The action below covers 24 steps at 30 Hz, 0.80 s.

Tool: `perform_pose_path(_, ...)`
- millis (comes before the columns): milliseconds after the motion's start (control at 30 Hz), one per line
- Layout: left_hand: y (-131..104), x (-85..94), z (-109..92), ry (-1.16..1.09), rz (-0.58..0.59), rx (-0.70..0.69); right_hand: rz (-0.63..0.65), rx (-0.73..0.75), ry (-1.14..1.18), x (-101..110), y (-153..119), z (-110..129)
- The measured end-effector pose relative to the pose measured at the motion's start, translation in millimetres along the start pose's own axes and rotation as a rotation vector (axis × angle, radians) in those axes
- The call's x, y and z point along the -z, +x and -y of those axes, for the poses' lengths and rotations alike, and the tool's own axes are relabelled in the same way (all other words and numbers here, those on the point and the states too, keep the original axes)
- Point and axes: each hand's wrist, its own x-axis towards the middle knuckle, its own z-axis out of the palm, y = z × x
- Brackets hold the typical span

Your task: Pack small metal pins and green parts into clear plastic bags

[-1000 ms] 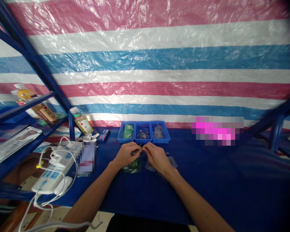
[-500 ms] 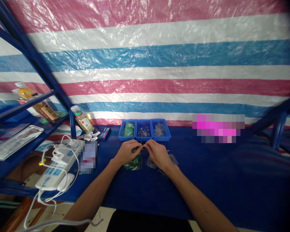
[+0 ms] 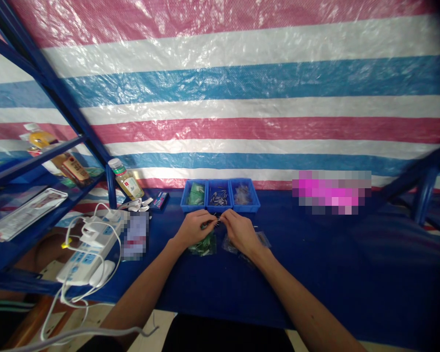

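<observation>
My left hand (image 3: 197, 228) and my right hand (image 3: 239, 229) meet just in front of the bins, thumbs and fingers pinched almost tip to tip. Something tiny and dark is between the fingertips, too small to name. Thin dark pieces show beside the left fingers; whether they are held or lie on the table I cannot tell. Under the left hand is a pile of green plastic packets (image 3: 205, 246). Clear packets (image 3: 263, 239) lie around the right wrist, partly covered by it. Behind, three joined blue bins hold green packets (image 3: 196, 194), thin dark metal pins (image 3: 218, 197) and clear bags (image 3: 243, 194).
On the left of the blue table (image 3: 212, 288) are a white power strip (image 3: 78, 261) with tangled cables, a blurred-out flat item (image 3: 135, 237), a small blue box (image 3: 159, 201) and a bottle (image 3: 126, 182). Blue frame posts (image 3: 111, 188) stand at both sides. A pixelated pink item (image 3: 326, 191) lies back right.
Both hands keep the same pinched pose at the same spot, with only slight finger movement. The view has shifted a little; the bins and packets stay put.
</observation>
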Motion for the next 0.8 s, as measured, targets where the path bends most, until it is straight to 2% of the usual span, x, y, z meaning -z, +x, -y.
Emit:
perform_pose_path(167,-0.8,1.1,0.6,0.004,0.013,0.015,0.011,0.024,0.078,3.7,-0.8,1.0)
perform_pose_path(533,-0.9,1.6,0.5,-0.001,0.013,0.028,-0.017,-0.009,-0.018,3.2,0.1,0.7)
perform_pose_path(800,-1.2,1.7,2.2,0.011,0.007,0.022,0.021,0.073,-0.026,10.2,-0.1,5.2)
